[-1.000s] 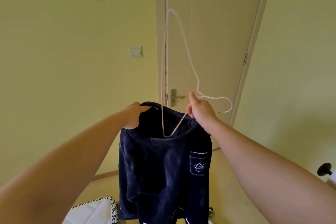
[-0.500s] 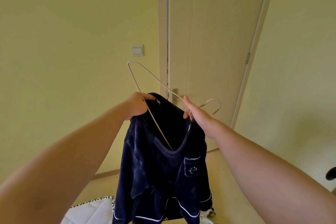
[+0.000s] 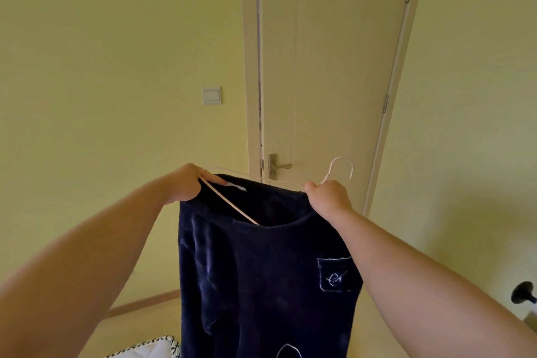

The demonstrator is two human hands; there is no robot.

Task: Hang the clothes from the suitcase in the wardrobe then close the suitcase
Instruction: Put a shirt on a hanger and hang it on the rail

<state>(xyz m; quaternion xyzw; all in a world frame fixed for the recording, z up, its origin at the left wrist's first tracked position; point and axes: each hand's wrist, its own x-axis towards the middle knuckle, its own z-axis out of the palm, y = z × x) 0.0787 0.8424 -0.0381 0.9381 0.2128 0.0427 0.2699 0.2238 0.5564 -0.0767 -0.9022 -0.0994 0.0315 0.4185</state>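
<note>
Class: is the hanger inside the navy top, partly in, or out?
Partly in: one wire of the hanger dips into the neck of the navy top; the hook shows outside.

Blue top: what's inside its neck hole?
A thin white hanger is partly in: one wire arm slants down into the blue top's neck opening, and the hook pokes out by the right hand. Its far end inside is covered by the cloth.

Holds up a dark blue top [image 3: 261,270] before a pale door [image 3: 334,67]. Pinches a white wire hanger [image 3: 232,204] below its hook with the right hand [image 3: 328,197]; grips the top's collar and a hanger corner with the left hand [image 3: 186,183]. Has one hanger arm slanting into the neckline.
</note>
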